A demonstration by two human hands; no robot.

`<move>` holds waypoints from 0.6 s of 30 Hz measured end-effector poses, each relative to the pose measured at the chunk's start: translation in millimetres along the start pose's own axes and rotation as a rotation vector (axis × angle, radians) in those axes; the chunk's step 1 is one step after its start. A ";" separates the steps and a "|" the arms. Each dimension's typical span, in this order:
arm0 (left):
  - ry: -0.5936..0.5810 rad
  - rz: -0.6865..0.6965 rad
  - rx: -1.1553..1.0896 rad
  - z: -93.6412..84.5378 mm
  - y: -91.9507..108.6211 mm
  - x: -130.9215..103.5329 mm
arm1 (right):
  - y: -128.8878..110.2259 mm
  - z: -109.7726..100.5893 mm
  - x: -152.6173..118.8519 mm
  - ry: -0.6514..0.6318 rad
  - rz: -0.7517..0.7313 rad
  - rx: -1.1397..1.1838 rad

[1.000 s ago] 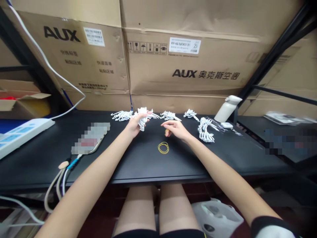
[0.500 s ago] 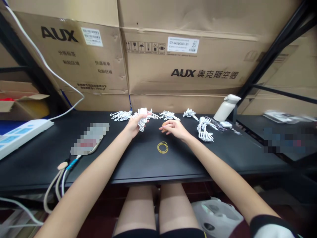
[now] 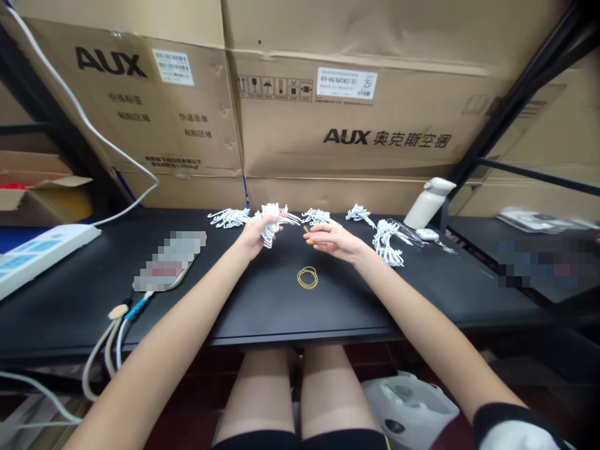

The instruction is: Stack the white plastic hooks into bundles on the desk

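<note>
My left hand point(image 3: 255, 239) is wrapped round a bundle of white hooks point(image 3: 270, 232), held upright above the black table point(image 3: 281, 306). Just to its right, my right hand point(image 3: 334, 240) pinches a yellow rubber band point(image 3: 308, 235) between its fingertips, apart from the bundle. Several yellow rubber bands point(image 3: 307, 277) lie on the table below and between both hands. Behind the hands, more white hooks lie in piles at the left point(image 3: 229, 217), in the middle point(image 3: 319, 216) and further right point(image 3: 360, 214). Another bundle point(image 3: 388, 244) is right of my right hand.
A white bottle point(image 3: 429, 203) stands at the back right beside a small white case point(image 3: 427, 235). A phone-like object point(image 3: 171, 261) with cables and a white power strip point(image 3: 47, 256) lie at the left. Large cardboard boxes point(image 3: 347, 156) rise behind the table.
My right hand has turned and its fingers have shifted, with the yellow band now showing more at the fingertips. My left hand still holds the white bundle in the same place.
</note>
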State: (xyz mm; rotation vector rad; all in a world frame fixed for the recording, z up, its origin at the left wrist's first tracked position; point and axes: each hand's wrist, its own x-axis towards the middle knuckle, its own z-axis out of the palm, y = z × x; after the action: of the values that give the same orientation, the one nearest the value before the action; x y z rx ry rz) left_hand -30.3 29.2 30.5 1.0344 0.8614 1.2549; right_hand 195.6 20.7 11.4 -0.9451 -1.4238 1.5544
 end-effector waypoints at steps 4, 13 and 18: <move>0.000 -0.007 0.006 -0.2 -0.7 0.6 | -0.5 -7.1 2.0 0.168 0.003 -0.029; 0.009 0.006 -0.002 1.6 0.6 -1.4 | -1.8 -9.3 2.1 0.217 -0.022 -0.017; -0.002 0.008 -0.001 0.7 -0.3 -1.2 | 1.2 -8.6 4.0 0.248 -0.074 -0.097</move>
State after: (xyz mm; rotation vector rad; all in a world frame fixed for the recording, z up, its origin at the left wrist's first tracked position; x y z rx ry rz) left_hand -29.7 27.9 30.5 1.0391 0.8557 1.2613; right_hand 201.8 27.7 9.5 -1.0897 -1.3500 1.2750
